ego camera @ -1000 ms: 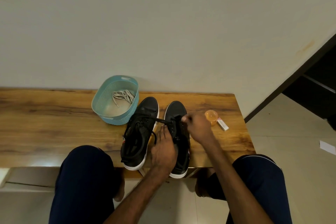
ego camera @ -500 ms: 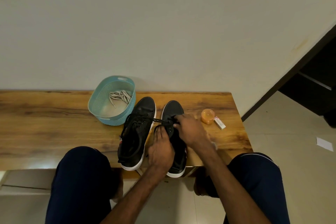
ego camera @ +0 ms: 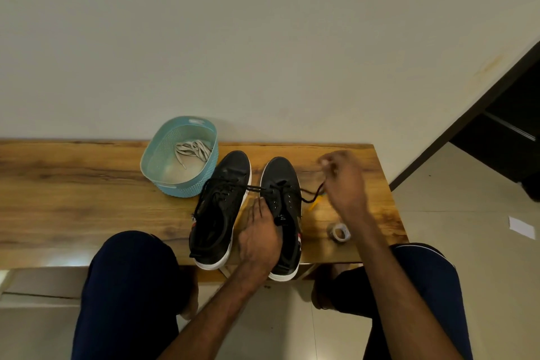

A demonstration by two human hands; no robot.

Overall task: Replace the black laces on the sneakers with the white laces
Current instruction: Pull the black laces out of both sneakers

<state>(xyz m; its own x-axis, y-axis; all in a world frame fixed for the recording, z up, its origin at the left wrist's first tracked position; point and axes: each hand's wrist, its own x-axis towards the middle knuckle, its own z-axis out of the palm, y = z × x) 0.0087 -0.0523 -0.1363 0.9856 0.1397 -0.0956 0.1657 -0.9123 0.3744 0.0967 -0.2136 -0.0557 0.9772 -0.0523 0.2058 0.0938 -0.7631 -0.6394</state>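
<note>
Two black sneakers with white soles stand side by side on the wooden table [ego camera: 87,190], toes toward the wall. The left sneaker [ego camera: 222,202] still carries its black lacing. My left hand [ego camera: 260,238] presses on the right sneaker [ego camera: 282,177], fingers lying straight along its lacing. To the right of that shoe my right hand [ego camera: 346,181], blurred, pinches the black lace [ego camera: 309,197], which runs from the upper eyelets out to it. White laces [ego camera: 193,150] lie in the teal basket [ego camera: 153,166] behind the left sneaker.
A small roll of tape [ego camera: 339,232] lies on the table by my right forearm, and a yellow bit [ego camera: 314,206] sits beside the right shoe. The wall runs close behind the table. My knees are under the table's front edge. A white paper [ego camera: 521,226] lies on the floor at right.
My right hand has swung from the right sneaker's eyelets out to the right, drawing the black lace sideways. It now covers the orange object; the tape roll has come into view.
</note>
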